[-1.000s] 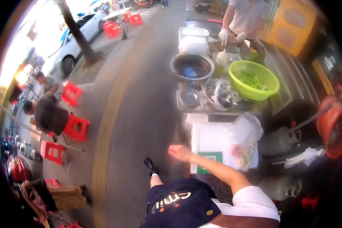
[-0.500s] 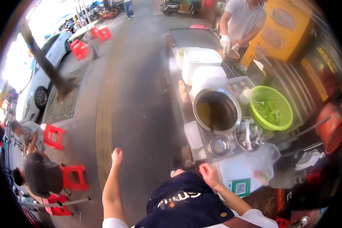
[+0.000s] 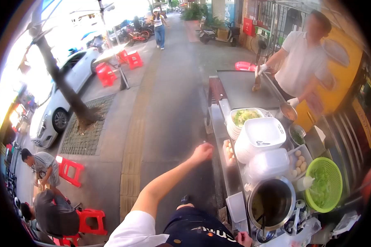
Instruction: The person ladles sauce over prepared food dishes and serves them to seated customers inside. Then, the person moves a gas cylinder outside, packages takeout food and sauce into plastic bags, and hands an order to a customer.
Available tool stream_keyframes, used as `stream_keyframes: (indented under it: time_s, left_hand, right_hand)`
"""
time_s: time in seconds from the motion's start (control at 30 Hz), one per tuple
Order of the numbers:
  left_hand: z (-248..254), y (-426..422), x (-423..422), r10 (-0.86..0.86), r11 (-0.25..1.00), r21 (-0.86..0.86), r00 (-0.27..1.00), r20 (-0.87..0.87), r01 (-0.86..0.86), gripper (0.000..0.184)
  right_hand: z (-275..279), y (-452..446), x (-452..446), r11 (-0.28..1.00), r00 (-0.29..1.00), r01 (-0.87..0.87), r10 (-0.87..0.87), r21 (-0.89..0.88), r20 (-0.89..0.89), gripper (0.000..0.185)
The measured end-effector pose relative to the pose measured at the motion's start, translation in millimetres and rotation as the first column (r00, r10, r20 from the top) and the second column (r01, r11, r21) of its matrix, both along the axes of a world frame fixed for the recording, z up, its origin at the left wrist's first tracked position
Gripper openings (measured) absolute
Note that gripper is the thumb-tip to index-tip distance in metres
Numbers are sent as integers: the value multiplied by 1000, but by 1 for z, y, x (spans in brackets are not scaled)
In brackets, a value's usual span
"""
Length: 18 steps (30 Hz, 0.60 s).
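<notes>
My left hand (image 3: 203,152) is held out over the pavement, left of the food cart, its fingers curled; whether anything small is inside cannot be made out. Low in the view, my right hand (image 3: 244,238) is partly visible beside my dark apron (image 3: 198,228), close to the cart's near corner. Its fingers look bent, but their grip is unclear. Nearest to the hands on the cart are a white lidded container (image 3: 236,207) and a steel pot (image 3: 271,203) of dark liquid with a ladle. Stacked white trays (image 3: 261,133) stand farther along.
Behind the cart, a person in white gloves (image 3: 305,61) works at a flat griddle (image 3: 247,88). A green basket (image 3: 323,185) holds leafy greens. Seated people and red stools (image 3: 90,221) are at left, with a tree (image 3: 66,88) and white car (image 3: 76,72). Someone walks ahead (image 3: 158,31).
The view has advanced along the cart and tilted up, showing the griddle. My left arm has swung forward and across; my right hand has dropped back toward the apron.
</notes>
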<state>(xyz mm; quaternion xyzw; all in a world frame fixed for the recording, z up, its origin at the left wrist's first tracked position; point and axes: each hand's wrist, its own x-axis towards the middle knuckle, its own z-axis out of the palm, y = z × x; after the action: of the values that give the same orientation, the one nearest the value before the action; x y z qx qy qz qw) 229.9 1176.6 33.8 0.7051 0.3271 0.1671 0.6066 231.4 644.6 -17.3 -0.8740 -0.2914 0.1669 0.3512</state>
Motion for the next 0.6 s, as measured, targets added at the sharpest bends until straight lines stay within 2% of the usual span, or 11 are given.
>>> stream_keyframes:
  time_s: [0.03, 0.1, 0.13, 0.17, 0.23, 0.37, 0.43, 0.5, 0.6]
  left_hand:
    - [-1, 30, 28, 8, 1000, 6, 999, 37, -8, 23]
    - [-30, 91, 88, 9, 999, 40, 994, 113, -14, 22]
    - [-16, 105, 105, 11, 1000, 13, 988, 154, -13, 23]
    - [-9, 116, 123, 33, 999, 17, 977, 209, -38, 25]
    - [10, 133, 153, 2, 999, -42, 977, 214, 8, 30]
    - [15, 165, 198, -63, 983, -159, 981, 182, 92, 36]
    - [14, 173, 210, -161, 950, -246, 976, 144, 193, 37]
    - [1, 180, 222, -234, 948, -182, 958, 167, 263, 34]
    - [-15, 187, 236, -234, 952, -178, 966, 108, 250, 35]
  right_hand:
    - [-29, -10, -2, 992, 989, 124, -122, -14, 88, 25]
    - [-5, -2, -10, 964, 953, 229, -195, 132, -230, 21]
    - [-4, 8, -14, 858, 870, 453, -366, 243, -331, 22]
    - [8, 25, -26, 680, 738, 662, -518, 315, -432, 24]
    - [43, 60, -33, 443, 536, 844, -700, 302, -472, 38]
    - [66, 98, -24, 331, 453, 876, -816, 352, -360, 51]
    - [73, 102, -21, 313, 434, 880, -835, 357, -338, 54]
    - [76, 103, -20, 275, 383, 904, -861, 326, -336, 54]
    - [80, 103, -22, 277, 381, 894, -883, 351, -273, 53]
